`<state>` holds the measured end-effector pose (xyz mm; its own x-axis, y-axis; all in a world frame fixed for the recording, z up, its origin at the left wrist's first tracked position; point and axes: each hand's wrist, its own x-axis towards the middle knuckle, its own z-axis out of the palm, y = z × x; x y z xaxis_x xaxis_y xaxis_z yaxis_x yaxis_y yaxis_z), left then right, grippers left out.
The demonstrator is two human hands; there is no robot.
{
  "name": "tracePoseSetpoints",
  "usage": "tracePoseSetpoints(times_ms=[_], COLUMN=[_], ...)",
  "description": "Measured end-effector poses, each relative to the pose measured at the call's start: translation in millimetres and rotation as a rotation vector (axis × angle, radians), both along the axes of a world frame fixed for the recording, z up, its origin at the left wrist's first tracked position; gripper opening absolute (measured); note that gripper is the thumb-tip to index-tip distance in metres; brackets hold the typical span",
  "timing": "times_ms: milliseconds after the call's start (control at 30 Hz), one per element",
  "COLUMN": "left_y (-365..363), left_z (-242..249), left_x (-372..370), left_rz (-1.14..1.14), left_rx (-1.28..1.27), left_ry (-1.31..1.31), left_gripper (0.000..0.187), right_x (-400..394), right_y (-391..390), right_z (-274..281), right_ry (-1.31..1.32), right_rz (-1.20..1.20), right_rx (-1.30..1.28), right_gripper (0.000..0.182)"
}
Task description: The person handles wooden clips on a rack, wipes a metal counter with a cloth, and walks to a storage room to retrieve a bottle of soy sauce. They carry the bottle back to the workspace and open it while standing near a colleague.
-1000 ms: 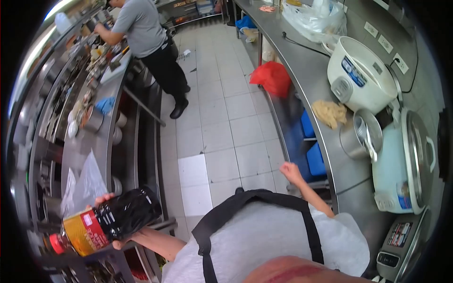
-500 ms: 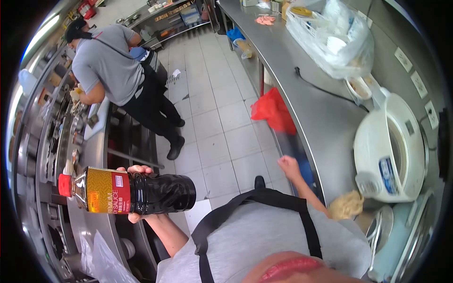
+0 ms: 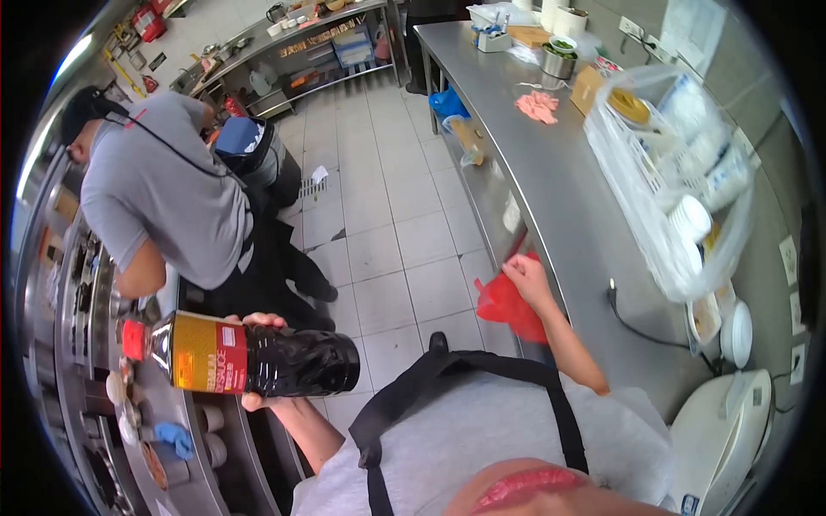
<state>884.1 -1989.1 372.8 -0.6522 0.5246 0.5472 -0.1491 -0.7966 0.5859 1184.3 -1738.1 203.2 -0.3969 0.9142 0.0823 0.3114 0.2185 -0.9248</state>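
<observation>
My left hand [image 3: 262,320] is wrapped round a large soy sauce bottle [image 3: 301,357], held on its side in front of my chest. The bottle has a red cap, a gold and red label and dark contents, and its cap points left. On the other side, my right hand [image 3: 527,279] is curled closed beside the counter edge. It overlaps the top of a red plastic bag [image 3: 509,311] that hangs below the counter. Nothing shows inside the curled fingers.
A co-worker [image 3: 168,189] in a grey shirt bends over the left-hand worktop. Along the right runs a steel counter [image 3: 525,172] with a bagged basket [image 3: 632,202], a pink cloth [image 3: 538,107] and a black cable [image 3: 645,331]. A bin [image 3: 280,172] stands ahead on the tiled floor [image 3: 387,258].
My view has moved forward along the aisle, and the co-worker now appears nearer. My right hand now overlaps the red bag, which was farther ahead before. The bottle stays in my left hand.
</observation>
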Motion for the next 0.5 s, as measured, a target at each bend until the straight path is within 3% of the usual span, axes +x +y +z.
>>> tracePoseSetpoints(times_ms=[167, 333, 500], left_y=[132, 258, 377], left_z=[8, 0, -6], left_x=[-64, -119, -161], left_rz=[-0.153, -0.228, -0.160], left_rx=[-0.036, -0.043, -0.121], left_ry=[-0.050, -0.015, 0.013], left_gripper=[0.086, 0.089, 0.088], right_x=[-17, -51, -119], right_y=[62, 159, 309], right_z=[-9, 20, 22], right_ry=[0.036, 0.179, 0.257], right_rz=[-0.077, -0.284, -0.188], right_rx=[-0.178, -0.285, -0.239], right_gripper=[0.014, 0.013, 0.012])
